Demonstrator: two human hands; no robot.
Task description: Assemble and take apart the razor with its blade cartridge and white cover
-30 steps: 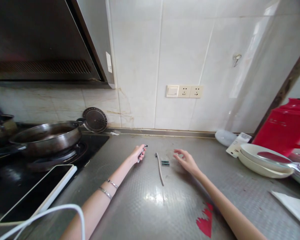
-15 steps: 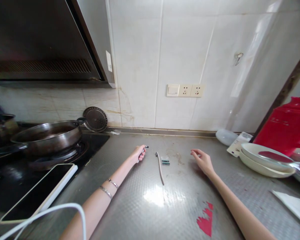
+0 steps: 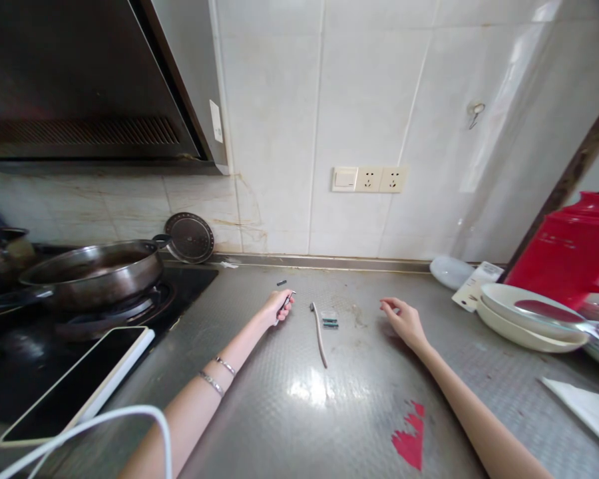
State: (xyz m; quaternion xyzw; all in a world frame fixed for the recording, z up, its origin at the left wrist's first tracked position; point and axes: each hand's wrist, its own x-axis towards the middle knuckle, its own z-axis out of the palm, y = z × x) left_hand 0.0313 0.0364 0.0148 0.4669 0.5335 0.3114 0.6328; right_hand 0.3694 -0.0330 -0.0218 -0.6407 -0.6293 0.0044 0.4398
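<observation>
My left hand (image 3: 278, 309) is closed around a slim dark-and-silver tool (image 3: 283, 304), whose thin tip pokes out past the fingers; its exact kind is too small to make out. Just beyond that hand, a short dark piece (image 3: 281, 283) lies on the steel counter. To the right is a thin, pale, slightly curved stick with a dark head (image 3: 320, 339), like a toothbrush. Beside it are two small dark-green cylinders (image 3: 330, 323), perhaps batteries. My right hand (image 3: 403, 319) rests on the counter with loosely bent fingers, holding nothing.
On the left, a steel pan (image 3: 94, 269) stands on the black stove, and a phone (image 3: 74, 386) with a white cable (image 3: 130, 410) lies at its edge. Bowls (image 3: 529, 332), a white card (image 3: 476, 286) and a red thermos (image 3: 569, 249) crowd the right. A red patch (image 3: 410, 442) is in front.
The short dark piece now lies on the counter beyond my left hand, where none showed before. Both hands keep nearly the same place, and the left still grips the tool.
</observation>
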